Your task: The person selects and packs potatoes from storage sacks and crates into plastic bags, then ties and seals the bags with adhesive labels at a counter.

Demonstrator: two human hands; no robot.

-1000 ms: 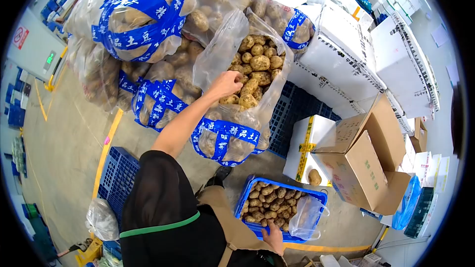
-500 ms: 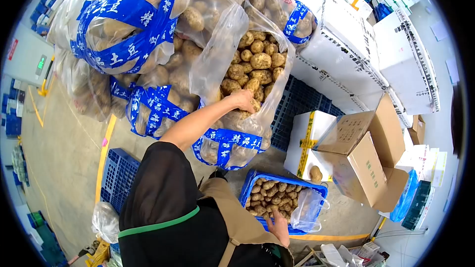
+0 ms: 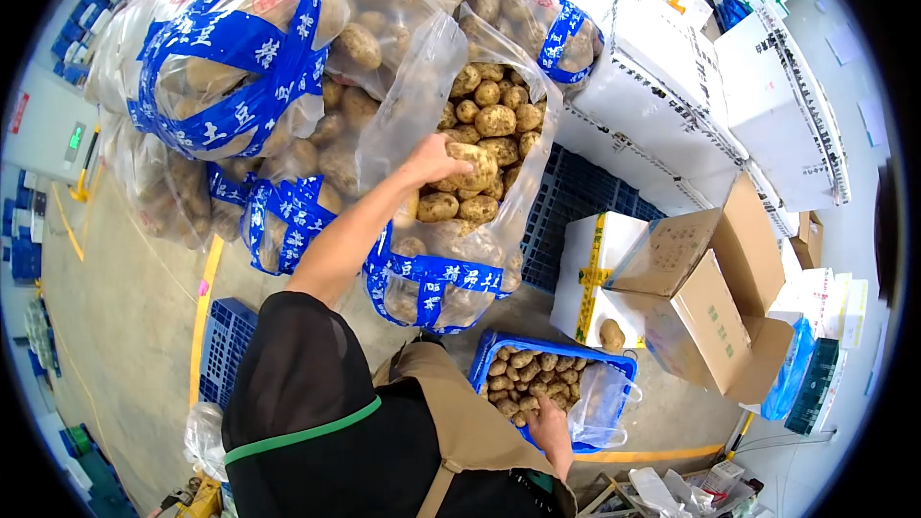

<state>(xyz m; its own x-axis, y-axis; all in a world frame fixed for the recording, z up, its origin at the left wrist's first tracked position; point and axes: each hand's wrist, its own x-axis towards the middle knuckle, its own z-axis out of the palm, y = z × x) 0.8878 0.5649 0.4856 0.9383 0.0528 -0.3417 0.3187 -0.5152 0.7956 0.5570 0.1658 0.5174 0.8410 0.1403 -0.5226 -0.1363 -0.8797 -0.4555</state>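
Note:
My left hand (image 3: 436, 161) grips a large potato (image 3: 474, 167) over the open clear plastic bag (image 3: 528, 221). More potatoes (image 3: 496, 121) lie loose inside this bag, around and below the hand. Lower right, my right hand (image 3: 551, 430) rests at the near edge of a blue basket (image 3: 482, 353), its fingers apart on the smaller potatoes (image 3: 526, 374). A crumpled clear bag (image 3: 597, 408) lies over the basket's right end.
Full potato bags with blue tape (image 3: 225, 58) are piled at the upper left. White boxes (image 3: 662, 86) stand at the upper right. An open cardboard box (image 3: 710, 317) and a white box holding one potato (image 3: 611, 334) are right of the basket.
My left hand has moved up and slightly left and now has a large potato lifted in its fingers. My right hand has stayed at the basket, shifting slightly.

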